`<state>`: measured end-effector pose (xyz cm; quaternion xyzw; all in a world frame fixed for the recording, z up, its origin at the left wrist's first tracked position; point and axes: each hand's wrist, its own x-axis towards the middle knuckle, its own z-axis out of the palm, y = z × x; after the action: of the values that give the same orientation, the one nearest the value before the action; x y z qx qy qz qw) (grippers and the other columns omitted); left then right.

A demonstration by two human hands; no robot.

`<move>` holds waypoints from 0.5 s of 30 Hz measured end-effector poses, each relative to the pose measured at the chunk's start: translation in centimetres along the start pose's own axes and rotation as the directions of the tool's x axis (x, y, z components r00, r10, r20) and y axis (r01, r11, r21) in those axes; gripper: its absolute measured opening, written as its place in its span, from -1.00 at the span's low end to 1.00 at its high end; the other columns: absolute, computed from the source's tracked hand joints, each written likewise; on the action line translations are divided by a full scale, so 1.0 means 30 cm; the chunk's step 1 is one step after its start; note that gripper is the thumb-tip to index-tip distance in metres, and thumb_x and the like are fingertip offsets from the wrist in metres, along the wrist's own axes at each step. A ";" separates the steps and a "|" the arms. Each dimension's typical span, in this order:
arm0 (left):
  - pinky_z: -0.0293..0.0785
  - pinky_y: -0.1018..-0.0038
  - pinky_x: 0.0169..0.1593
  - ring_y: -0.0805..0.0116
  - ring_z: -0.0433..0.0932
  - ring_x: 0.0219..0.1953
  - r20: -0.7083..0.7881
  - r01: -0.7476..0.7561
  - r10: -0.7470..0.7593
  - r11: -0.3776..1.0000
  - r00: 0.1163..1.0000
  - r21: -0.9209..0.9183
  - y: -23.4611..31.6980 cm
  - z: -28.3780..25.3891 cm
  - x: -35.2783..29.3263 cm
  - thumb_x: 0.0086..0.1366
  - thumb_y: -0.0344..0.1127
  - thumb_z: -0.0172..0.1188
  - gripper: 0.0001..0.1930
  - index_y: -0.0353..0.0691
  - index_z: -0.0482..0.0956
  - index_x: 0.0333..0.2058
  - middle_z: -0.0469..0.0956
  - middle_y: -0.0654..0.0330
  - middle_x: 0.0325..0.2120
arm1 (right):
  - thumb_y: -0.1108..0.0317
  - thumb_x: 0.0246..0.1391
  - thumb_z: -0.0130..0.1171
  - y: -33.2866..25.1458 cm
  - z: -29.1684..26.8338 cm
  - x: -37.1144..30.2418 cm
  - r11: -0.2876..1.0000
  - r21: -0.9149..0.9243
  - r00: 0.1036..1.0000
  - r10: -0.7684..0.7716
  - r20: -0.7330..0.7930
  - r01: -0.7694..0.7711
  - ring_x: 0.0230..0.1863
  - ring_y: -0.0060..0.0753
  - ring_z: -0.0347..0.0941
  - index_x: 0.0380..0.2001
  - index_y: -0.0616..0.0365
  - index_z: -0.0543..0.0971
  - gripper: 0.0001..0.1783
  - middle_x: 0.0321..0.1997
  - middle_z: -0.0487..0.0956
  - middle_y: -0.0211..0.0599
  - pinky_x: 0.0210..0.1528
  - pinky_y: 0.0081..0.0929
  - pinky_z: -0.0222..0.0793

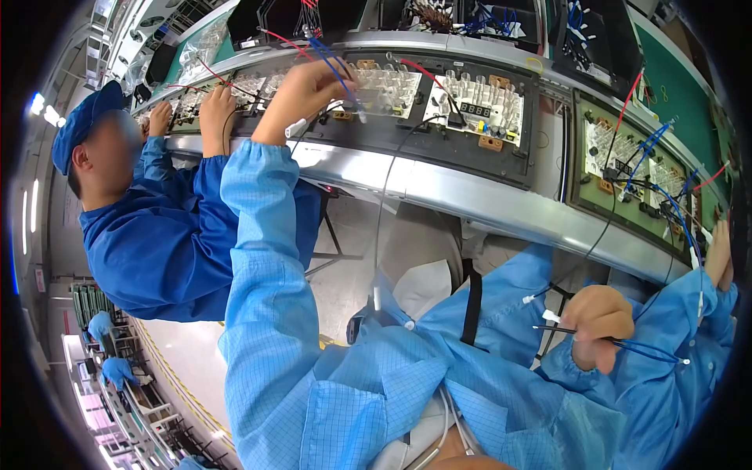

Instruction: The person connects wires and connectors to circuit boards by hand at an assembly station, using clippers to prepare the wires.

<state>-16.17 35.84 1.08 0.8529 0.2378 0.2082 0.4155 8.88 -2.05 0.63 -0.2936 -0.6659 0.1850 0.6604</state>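
My left hand (307,95) is stretched over the circuit board (380,88) in the dark tray, its fingers pinched at a blue wire (333,66). Red and blue wires rise beside the fingertips, and a black wire with a white connector (295,128) hangs by the wrist. What the fingertips touch on the board is partly hidden. Low on the right, in front of my body, my right hand (599,317) is closed around a bundle of blue and black wires (646,350). A white connector (551,316) and bare wire ends stick out past its fingers.
Another circuit board (474,110) with a small display and clear upright tubes sits right of my left hand. A green-framed tray (583,168) follows along the metal rail (470,196). Co-workers sit on both sides, a blue sleeve (200,223) at left. Wire bins (501,19) stand behind.
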 end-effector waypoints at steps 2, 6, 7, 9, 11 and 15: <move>0.48 0.58 -0.21 0.45 0.58 -0.32 0.000 0.024 -0.024 0.995 1.000 0.097 -0.039 -0.013 -0.037 0.23 -0.44 0.12 -0.87 -0.39 0.55 -0.31 0.57 0.18 -0.43 | -0.23 0.14 -0.14 0.005 -0.009 0.040 0.999 0.036 0.998 -0.023 0.051 0.021 -0.68 -0.40 0.38 -0.59 0.23 0.49 -0.33 -0.65 0.45 -0.33 -0.71 -0.55 0.29; 0.48 0.57 -0.20 0.43 0.58 -0.31 -0.039 0.066 -0.061 0.989 0.997 0.135 -0.068 -0.003 -0.026 0.20 -0.46 0.14 -0.89 -0.38 0.56 -0.32 0.60 0.16 -0.41 | -0.29 0.15 -0.26 -0.025 -0.019 0.071 0.990 -0.142 0.996 -0.006 -0.094 -0.007 -0.62 -0.39 0.22 -0.61 0.11 0.35 -0.35 -0.67 0.29 -0.38 -0.58 -0.51 0.23; 0.48 0.56 -0.20 0.43 0.58 -0.31 -0.051 0.064 -0.057 0.986 0.997 0.153 -0.066 0.006 -0.024 0.20 -0.48 0.14 -0.90 -0.36 0.56 -0.32 0.60 0.17 -0.41 | -0.27 0.18 -0.32 -0.024 -0.025 0.065 0.952 -0.305 0.976 -0.058 -0.211 -0.009 -0.58 -0.37 0.16 -0.58 0.10 0.33 -0.36 -0.66 0.25 -0.37 -0.54 -0.47 0.18; 0.47 0.55 -0.21 0.42 0.58 -0.30 -0.064 0.101 -0.088 0.967 0.994 0.235 -0.070 0.015 -0.020 0.18 -0.50 0.15 -0.91 -0.32 0.56 -0.32 0.60 0.19 -0.41 | -0.25 0.18 -0.35 -0.025 -0.052 0.073 0.883 -0.469 0.976 -0.072 -0.204 -0.033 -0.56 -0.37 0.12 -0.56 0.09 0.31 -0.38 -0.65 0.22 -0.36 -0.53 -0.46 0.11; 0.47 0.55 -0.22 0.42 0.58 -0.30 -0.062 0.111 -0.098 0.954 0.993 0.279 -0.082 0.015 -0.028 0.18 -0.49 0.15 -0.91 -0.31 0.57 -0.31 0.60 0.18 -0.40 | -0.20 0.16 -0.34 -0.002 -0.074 0.072 0.786 -0.616 0.958 -0.144 -0.250 -0.042 -0.60 -0.42 0.03 -0.51 0.10 0.30 -0.44 -0.70 0.12 -0.40 -0.52 -0.45 0.02; 0.46 0.55 -0.24 0.43 0.56 -0.30 -0.072 0.122 -0.104 0.940 0.992 0.317 -0.068 0.017 -0.029 0.18 -0.51 0.14 -0.91 -0.29 0.56 -0.32 0.59 0.19 -0.41 | -0.20 0.13 -0.24 -0.048 -0.177 0.011 0.860 -0.510 0.977 -0.123 -0.172 0.019 -0.68 -0.47 -0.03 -0.52 0.11 0.29 -0.46 -0.77 0.07 -0.46 -0.56 -0.46 -0.01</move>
<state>-17.07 36.13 -1.01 0.8881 0.3284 0.1657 0.2757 13.92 -3.67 2.11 -0.4484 -0.6323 -0.0507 0.6297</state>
